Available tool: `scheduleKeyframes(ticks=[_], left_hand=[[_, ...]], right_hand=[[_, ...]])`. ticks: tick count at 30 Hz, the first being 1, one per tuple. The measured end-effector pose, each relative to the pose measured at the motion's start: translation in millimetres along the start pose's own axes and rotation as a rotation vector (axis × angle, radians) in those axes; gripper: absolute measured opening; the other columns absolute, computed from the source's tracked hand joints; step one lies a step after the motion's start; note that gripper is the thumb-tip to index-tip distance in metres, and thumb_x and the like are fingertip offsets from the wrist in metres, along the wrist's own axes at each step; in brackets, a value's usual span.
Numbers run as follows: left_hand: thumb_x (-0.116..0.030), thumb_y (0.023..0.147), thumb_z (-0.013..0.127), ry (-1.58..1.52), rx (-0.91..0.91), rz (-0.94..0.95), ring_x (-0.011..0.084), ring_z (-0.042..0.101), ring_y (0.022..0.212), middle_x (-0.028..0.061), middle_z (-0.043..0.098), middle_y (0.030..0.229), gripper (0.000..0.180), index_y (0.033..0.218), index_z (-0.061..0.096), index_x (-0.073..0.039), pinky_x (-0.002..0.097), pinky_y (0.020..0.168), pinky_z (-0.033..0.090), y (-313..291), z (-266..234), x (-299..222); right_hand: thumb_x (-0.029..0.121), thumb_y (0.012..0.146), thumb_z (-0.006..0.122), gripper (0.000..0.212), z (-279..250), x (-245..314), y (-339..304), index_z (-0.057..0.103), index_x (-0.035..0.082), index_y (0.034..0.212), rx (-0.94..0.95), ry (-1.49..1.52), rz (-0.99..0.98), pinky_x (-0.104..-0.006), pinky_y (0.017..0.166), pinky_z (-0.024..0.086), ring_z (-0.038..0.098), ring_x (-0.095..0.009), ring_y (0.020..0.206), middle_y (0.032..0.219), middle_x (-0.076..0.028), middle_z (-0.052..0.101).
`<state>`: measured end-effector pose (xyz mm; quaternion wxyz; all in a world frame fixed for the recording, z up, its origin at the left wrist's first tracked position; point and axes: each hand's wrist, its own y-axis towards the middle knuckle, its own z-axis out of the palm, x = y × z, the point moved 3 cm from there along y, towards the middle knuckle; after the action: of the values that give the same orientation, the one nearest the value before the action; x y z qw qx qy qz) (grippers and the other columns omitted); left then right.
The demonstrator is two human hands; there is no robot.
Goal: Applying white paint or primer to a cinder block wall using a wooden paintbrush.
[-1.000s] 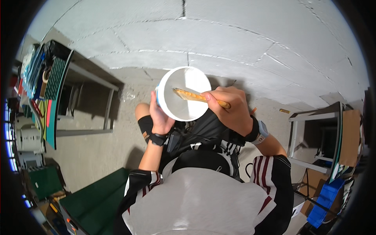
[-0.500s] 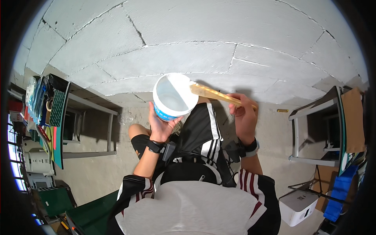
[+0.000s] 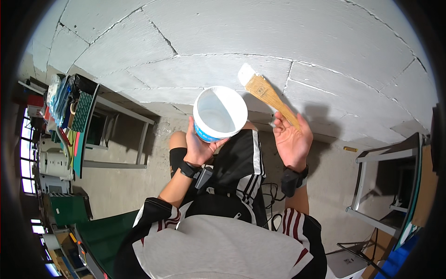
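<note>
My left hand (image 3: 200, 148) grips a white paint bucket (image 3: 198, 114) with a blue label from its near left side. The bucket tilts toward me, and white paint coats part of its inner wall. In my right hand (image 3: 293, 142) is the wooden handle of a flat paintbrush (image 3: 265, 92), held between thumb and fingers. Its bristles, covered in white paint, point up and left near the pale block wall (image 3: 209, 69). From this view I cannot tell whether the bristles touch the wall.
A metal-framed table (image 3: 116, 165) stands at the left, loaded with plastic bags (image 3: 58, 100) and other items. Another metal-framed table (image 3: 357, 186) is at the right. A green chair (image 3: 104, 237) lies behind my left side. Black cables (image 3: 273, 190) hang beside my right leg.
The brush has moved from the bucket's rim up and away toward the wall, and my right hand has turned palm-up. The bucket stays in my left hand while the view has shifted.
</note>
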<state>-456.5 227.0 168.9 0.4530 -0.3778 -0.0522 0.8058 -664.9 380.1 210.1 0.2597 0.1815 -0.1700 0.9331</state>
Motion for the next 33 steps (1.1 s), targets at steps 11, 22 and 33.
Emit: scheduleKeyframes(ticks=[11, 22, 33], left_hand=[[-0.072, 0.092, 0.029, -0.046, 0.037, -0.050, 0.0387, 0.045, 0.129, 0.0178, 0.040, 0.146, 0.082, 0.147, 0.029, -0.011, 0.0523, 0.099, 0.047, -9, -6, 8], [-0.064, 0.095, 0.031, -0.081, 0.041, -0.127, 0.0392, 0.048, 0.127, 0.0162, 0.040, 0.145, 0.074, 0.146, 0.031, -0.010, 0.0542, 0.095, 0.049, 1, -37, 19], [-0.056, 0.093, 0.035, -0.187, -0.011, 0.035, 0.0499, 0.044, 0.125, 0.0299, 0.038, 0.143, 0.078, 0.146, 0.029, 0.001, 0.0490, 0.099, 0.048, -29, -125, -31]], right_hand=[[0.024, 0.094, 0.050, 0.036, -28, -11, -3, 0.055, -0.007, 0.111, 0.101, 0.448, 0.224, -0.0289, 0.072, 0.046, 0.056, -0.019, 0.080, 0.096, -0.015, 0.061], [0.021, 0.093, 0.047, 0.033, -88, 14, -44, 0.061, -0.005, 0.109, -0.114, 0.338, -0.122, -0.0299, 0.073, 0.048, 0.060, -0.020, 0.082, 0.097, -0.016, 0.064], [0.019, 0.093, 0.052, 0.030, -143, -28, -27, 0.060, -0.004, 0.109, -0.419, 0.293, -0.069, -0.0289, 0.070, 0.048, 0.060, -0.018, 0.080, 0.099, -0.014, 0.063]])
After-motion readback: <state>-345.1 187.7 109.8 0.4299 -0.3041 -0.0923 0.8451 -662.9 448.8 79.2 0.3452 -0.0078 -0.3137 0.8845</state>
